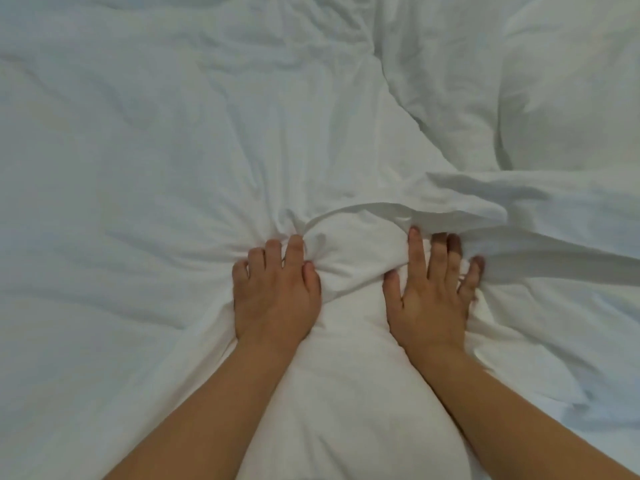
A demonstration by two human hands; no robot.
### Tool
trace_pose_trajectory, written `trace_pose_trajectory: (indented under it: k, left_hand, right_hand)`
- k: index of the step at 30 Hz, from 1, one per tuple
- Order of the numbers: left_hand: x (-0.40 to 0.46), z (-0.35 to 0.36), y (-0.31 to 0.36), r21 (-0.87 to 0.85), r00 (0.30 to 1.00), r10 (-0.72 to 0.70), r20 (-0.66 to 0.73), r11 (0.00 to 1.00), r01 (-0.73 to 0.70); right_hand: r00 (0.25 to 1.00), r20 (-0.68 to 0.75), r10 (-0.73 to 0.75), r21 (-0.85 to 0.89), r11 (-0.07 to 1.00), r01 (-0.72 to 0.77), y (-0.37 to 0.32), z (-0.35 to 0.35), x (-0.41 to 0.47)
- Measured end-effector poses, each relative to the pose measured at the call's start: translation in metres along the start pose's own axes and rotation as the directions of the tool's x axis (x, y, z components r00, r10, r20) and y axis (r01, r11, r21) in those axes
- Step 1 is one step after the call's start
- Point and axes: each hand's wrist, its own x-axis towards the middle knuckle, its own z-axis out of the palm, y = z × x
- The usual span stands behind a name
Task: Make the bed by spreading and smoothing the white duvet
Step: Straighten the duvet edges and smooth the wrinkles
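Note:
The white duvet [156, 150] fills the whole head view, rumpled with many creases. My left hand [275, 292] lies palm down on it at centre, fingers curled and pinching a bunch of fabric between thumb and fingers. My right hand [433, 292] rests beside it, fingers spread and pressed into the cloth, the fingertips tucked under a raised fold [450, 209] that runs off to the right. Between the two hands the fabric bulges up in a hump [353, 251].
A deep crease [398, 84] runs diagonally at the upper right, with a puffed mound of white bedding [571, 98] beyond it. The left side of the duvet lies flatter with shallow wrinkles.

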Motion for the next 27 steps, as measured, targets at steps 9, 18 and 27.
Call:
trace_pose_trajectory:
  k: [9, 18, 27]
  left_hand:
    - [0.000, -0.005, 0.002, -0.006, 1.000, -0.027, -0.014, 1.000, 0.027]
    - [0.018, -0.039, 0.002, -0.250, 0.915, 0.245, 0.320, 0.953, -0.168]
    - [0.084, -0.053, -0.010, -0.505, 0.910, 0.166, 0.379, 0.862, 0.053]
  right_hand:
    - [0.999, 0.016, 0.031, 0.059, 0.998, -0.032, -0.001, 0.000, 0.001]
    - [0.996, -0.044, 0.081, 0.160, 0.984, -0.073, 0.001, 0.009, 0.004]
    - [0.994, -0.068, 0.087, 0.158, 0.985, -0.075, 0.000, 0.011, 0.006]
